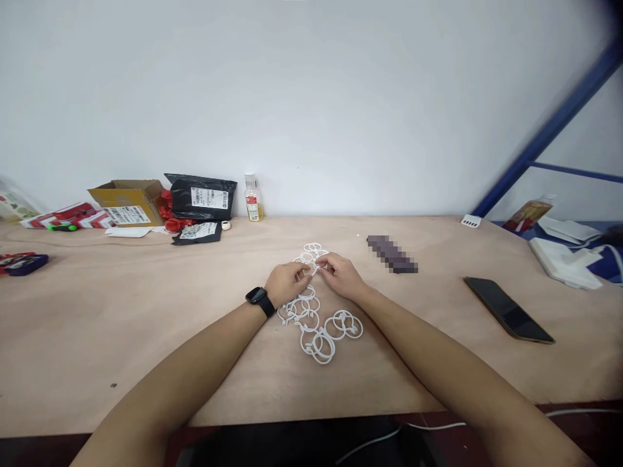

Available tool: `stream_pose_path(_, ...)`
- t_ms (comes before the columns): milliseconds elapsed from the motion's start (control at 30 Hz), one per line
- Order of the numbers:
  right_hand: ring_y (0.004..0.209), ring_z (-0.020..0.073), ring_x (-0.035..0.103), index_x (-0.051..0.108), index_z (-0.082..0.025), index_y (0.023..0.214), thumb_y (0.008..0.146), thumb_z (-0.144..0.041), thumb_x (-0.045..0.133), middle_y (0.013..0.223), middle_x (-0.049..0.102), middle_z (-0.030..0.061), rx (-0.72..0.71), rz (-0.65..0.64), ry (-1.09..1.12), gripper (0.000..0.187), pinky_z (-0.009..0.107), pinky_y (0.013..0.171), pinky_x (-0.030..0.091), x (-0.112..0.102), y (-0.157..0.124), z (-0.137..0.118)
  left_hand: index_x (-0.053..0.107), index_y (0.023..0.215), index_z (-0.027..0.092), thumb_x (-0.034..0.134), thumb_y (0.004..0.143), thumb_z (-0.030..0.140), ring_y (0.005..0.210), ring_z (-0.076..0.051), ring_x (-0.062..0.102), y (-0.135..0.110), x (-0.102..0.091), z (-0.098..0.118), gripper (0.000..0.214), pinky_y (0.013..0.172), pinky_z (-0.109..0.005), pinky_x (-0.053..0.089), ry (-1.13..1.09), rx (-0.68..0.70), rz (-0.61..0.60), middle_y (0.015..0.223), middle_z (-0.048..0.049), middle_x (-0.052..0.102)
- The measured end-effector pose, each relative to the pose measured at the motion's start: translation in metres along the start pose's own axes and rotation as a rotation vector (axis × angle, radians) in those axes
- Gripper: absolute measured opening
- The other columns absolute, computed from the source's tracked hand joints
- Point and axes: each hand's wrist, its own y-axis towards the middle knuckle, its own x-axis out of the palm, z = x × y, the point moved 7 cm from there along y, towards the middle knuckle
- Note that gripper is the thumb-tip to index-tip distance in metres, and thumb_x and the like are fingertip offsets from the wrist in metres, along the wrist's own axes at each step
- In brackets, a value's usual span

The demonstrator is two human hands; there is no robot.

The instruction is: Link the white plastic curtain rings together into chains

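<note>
Working above the middle of the tabletop (pixel 195 279), the left hand (pixel 288 284) and right hand (pixel 343 277) meet fingertip to fingertip around a small white ring (pixel 315 267). It lies in the narrow gap between them, its far portion hidden among other white pieces. The right thumb and index finger are pinched together on its side. The left thumb and index finger point at it from the opposite side, near each other, but I cannot tell whether they grip it.

More rings (pixel 322 332) lie loose on the wood. Some sit just beyond the fingertips, toward the tabletop's far edge; a larger, overlapping string runs from beneath the left fingers toward the near edge, then bends right, below the right wrist. A black watch (pixel 260 301) circles the left wrist. Toward the tabletop's right edge, well apart from the fingers, lies a dark phone (pixel 509 310).
</note>
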Motion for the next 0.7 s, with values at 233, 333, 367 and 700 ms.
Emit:
stream_pose_path(233,0.076,0.0154,0.061,0.061,-0.02,0.091,0.083,-0.018,0.056,0.087,0.066,0.003,0.023,0.004,0.078,0.01,0.028,0.07,0.048,0.004,0.0,-0.002,0.071,0.089,0.02,0.056,0.085,0.032,0.071,-0.014,0.062,0.002,0.002,-0.002,0.019,0.068,-0.025,0.046,-0.017,0.02,0.005,0.082,-0.002,0.071)
stream_pose_path(333,0.072,0.0151,0.06,0.063,-0.02,0.091,0.084,-0.021,0.057,0.087,0.067,0.003,0.054,0.14,0.041,0.01,0.028,0.07,0.048,-0.005,-0.001,0.005,0.068,0.099,0.019,0.051,0.088,0.034,0.073,-0.015,0.063,0.003,-0.003,-0.012,0.026,0.069,-0.025,0.047,-0.149,-0.066,0.091,0.085,-0.003,0.072)
stream_pose_path(367,0.07,0.015,0.059,0.064,-0.02,0.091,0.084,-0.022,0.058,0.087,0.067,0.0031,0.069,0.189,0.018,0.01,0.029,0.07,0.048,-0.008,-0.001,0.009,0.068,0.1,0.018,0.049,0.089,0.035,0.074,-0.015,0.063,0.003,-0.007,-0.016,0.028,0.069,-0.025,0.047,-0.18,-0.103,0.129,0.086,-0.0033,0.072)
stream_pose_path(700,0.067,0.0146,0.056,0.065,-0.02,0.091,0.084,-0.019,0.056,0.091,0.065,0.0049,0.043,0.175,-0.025,0.012,0.029,0.068,0.046,-0.011,-0.001,0.012,0.068,0.074,0.02,0.059,0.07,0.022,0.075,-0.017,0.06,0.003,-0.013,-0.028,0.01,0.07,-0.028,0.045,0.169,-0.097,-0.102,0.083,-0.0026,0.067)
